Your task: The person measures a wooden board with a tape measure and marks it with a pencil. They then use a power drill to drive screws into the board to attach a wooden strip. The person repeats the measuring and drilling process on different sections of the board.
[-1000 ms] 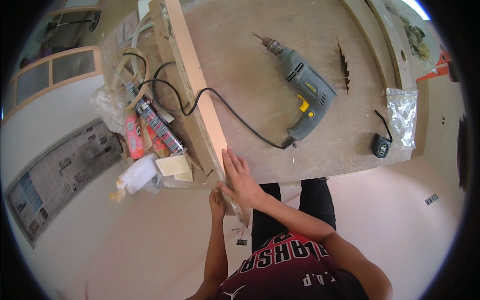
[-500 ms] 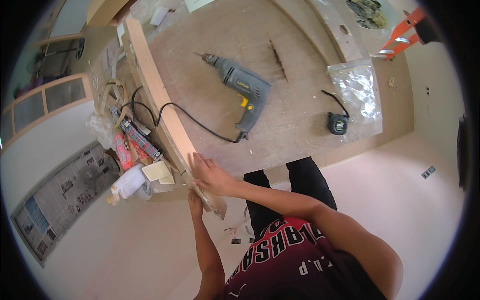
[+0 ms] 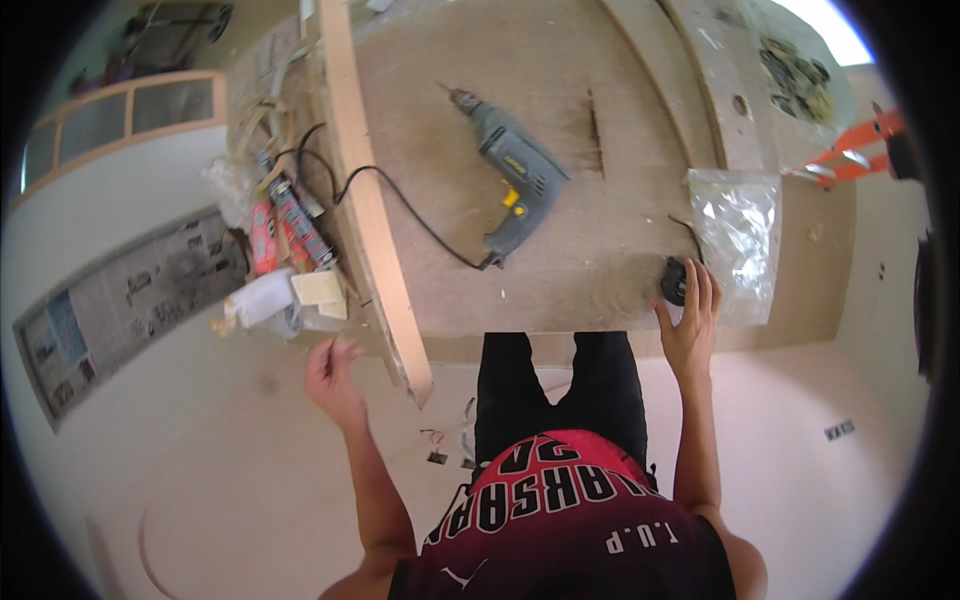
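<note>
My right hand (image 3: 690, 330) grips a black tape measure (image 3: 676, 283) near the worktable's front right edge, with the thumb on one side and the fingers over the other. Its dark strap trails away toward the back. Off the table's front left edge, my left hand (image 3: 335, 380) hovers apart from everything, fingers loosely bent and somewhat blurred, with nothing visible in it. To its right, a long wooden plank (image 3: 365, 200) runs from the back to past the front edge. A grey power drill (image 3: 525, 180) with a yellow trigger lies on its side, its cord crossing the plank.
Sealant tubes (image 3: 300, 220), pale yellow pads (image 3: 318, 290) and plastic wrapping crowd the table's left side. A clear plastic bag (image 3: 735, 235) lies at the right, beside a curved wooden strip (image 3: 660, 85). An orange ladder part (image 3: 855, 150) stands beyond. A thin dark strip (image 3: 596, 135) lies behind the drill.
Both hands have left the plank's near end. My right hand has moved right and taken hold of the tape measure; my left has drawn away to the left. The view has turned.
</note>
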Available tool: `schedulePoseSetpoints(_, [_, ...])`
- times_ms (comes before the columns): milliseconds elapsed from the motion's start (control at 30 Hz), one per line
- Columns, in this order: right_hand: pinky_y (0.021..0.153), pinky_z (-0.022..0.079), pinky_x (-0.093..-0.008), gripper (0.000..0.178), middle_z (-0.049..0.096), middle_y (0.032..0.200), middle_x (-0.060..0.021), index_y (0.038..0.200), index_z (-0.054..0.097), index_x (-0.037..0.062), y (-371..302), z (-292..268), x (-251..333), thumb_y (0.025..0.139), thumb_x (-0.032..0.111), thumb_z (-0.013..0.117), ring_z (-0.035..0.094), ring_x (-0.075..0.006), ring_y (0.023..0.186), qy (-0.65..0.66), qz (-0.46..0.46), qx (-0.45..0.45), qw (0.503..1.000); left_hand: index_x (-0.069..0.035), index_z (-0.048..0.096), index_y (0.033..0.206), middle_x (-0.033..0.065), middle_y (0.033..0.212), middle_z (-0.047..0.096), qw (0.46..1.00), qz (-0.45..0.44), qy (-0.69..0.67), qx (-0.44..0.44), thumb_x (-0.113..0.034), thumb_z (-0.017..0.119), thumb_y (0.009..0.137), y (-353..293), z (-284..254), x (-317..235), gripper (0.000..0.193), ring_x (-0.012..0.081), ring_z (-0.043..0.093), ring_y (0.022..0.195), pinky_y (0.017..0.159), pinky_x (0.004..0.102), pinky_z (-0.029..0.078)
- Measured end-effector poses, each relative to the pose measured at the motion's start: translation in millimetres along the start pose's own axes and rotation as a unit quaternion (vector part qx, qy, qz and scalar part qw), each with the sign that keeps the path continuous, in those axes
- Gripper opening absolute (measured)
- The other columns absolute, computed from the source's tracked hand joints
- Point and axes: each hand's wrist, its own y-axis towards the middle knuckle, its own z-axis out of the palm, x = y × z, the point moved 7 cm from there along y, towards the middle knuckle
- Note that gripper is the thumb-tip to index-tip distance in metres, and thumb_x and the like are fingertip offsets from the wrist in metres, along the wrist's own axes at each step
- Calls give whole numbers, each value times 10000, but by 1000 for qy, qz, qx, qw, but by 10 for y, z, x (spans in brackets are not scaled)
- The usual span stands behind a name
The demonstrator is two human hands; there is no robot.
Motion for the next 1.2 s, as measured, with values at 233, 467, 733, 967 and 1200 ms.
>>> schedulePoseSetpoints(233, [1127, 393, -532, 674, 491, 1475, -205, 1487, 486, 36, 21, 246, 17, 901, 177, 786, 432, -437, 1353, -24, 0, -6, 1000, 66, 623, 1273, 186, 1186, 703, 963, -8, -131, 235, -315, 574, 1087, 190, 1938, -695, 427, 263, 713, 1084, 973, 378, 574])
schedulePoseSetpoints(467, [1099, 389, -555, 622, 504, 1435, -220, 1463, 498, 9, -70, 343, -157, 935, 218, 752, 450, -438, 1319, -32, -7, -71, 997, 192, 213, 1522, 409, 1527, 319, 971, 58, 90, 216, -658, 745, 856, 163, 3161, -834, 1204, 487, 380, 1437, 1162, 519, 381])
schedulePoseSetpoints(733, [1075, 399, -565, 577, 544, 1359, -219, 1394, 539, 11, -129, 362, -237, 895, 192, 765, 475, -441, 1277, -15, -12, -144, 989, 212, 277, 1432, 388, 1390, 418, 989, -13, 102, 108, -500, 876, 763, 331, 3503, -866, 1146, 486, 473, 1314, 1085, 496, 439])
schedulePoseSetpoints(967, [1052, 420, -558, 582, 555, 1347, -206, 1383, 545, 20, -146, 385, -269, 869, 171, 770, 503, -431, 1249, -11, -13, -148, 989, 128, 385, 1374, 324, 1329, 507, 976, 87, 151, 133, -305, 894, 703, 687, 3377, -1023, 946, 460, 544, 1240, 1045, 487, 479])
schedulePoseSetpoints(1200, [1047, 427, -548, 591, 568, 1334, -198, 1372, 550, 26, -139, 374, -276, 848, 172, 781, 519, -422, 1237, -20, -2, -151, 988, 97, 424, 1408, 334, 1374, 540, 921, 255, 225, 190, -361, 893, 693, 1676, 3611, -1582, 971, 455, 565, 1264, 1040, 476, 509])
